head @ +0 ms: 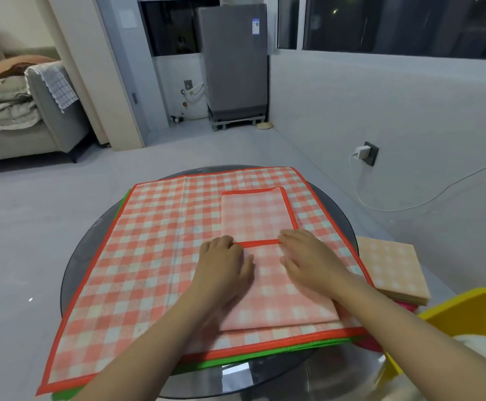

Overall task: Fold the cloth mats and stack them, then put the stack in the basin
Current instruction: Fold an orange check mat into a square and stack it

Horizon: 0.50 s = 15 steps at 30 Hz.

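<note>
We've got both hands flat, fingers straight, on the folded mat (264, 256): left hand (224, 264) and right hand (308, 259) apart, pressing it onto the spread checked mat (149, 256); yellow basin (467, 308) near right.

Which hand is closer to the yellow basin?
Right. The right hand presses the folded mat on the side toward the yellow basin; the left hand lies farther left.

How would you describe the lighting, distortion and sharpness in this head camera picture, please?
Head view: dim, cool indoor light, dark windows; wide-angle bending curves the wall; soft glare on the glass table; the yellow basin at the corner is blurred; both hands slightly soft.
</note>
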### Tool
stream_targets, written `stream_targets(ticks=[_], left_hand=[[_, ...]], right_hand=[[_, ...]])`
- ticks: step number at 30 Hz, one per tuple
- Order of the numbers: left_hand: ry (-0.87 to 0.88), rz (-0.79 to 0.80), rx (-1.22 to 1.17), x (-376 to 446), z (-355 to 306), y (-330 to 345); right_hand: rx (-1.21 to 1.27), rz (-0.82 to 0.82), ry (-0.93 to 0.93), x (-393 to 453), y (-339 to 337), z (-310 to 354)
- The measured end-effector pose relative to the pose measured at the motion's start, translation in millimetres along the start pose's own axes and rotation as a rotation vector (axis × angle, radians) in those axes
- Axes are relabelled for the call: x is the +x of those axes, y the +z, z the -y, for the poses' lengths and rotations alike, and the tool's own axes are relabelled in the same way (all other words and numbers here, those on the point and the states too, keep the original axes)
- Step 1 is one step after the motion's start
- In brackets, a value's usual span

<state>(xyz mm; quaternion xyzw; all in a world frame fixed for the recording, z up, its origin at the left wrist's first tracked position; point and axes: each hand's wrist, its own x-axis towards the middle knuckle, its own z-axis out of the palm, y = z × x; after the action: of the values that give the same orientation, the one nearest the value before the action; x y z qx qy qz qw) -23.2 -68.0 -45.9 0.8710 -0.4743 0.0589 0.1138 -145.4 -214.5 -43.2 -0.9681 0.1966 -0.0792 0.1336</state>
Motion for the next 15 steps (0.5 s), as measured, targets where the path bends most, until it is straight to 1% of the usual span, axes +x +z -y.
stream_targets(ticks=[2,5,7,11,15], left_hand=[[0.007,-0.045,-0.038,9,2,1],[-0.094,-0.056,-0.245,21,5,2],[-0.179,-0.059,-0.33,29,7,5],[-0.354,-0.091,-0.459,45,11,10],[-0.449,-0.102,-0.507,58,16,10]], right_hand=[[0.104,-0.032,-0.007,8,1,1],[0.279,-0.054,0.15,21,3,-3],[0.365,-0.106,0.249,30,3,-6],[0.396,-0.18,0.436,51,2,-17],[0.414,-0.187,0.558,68,4,-30]])
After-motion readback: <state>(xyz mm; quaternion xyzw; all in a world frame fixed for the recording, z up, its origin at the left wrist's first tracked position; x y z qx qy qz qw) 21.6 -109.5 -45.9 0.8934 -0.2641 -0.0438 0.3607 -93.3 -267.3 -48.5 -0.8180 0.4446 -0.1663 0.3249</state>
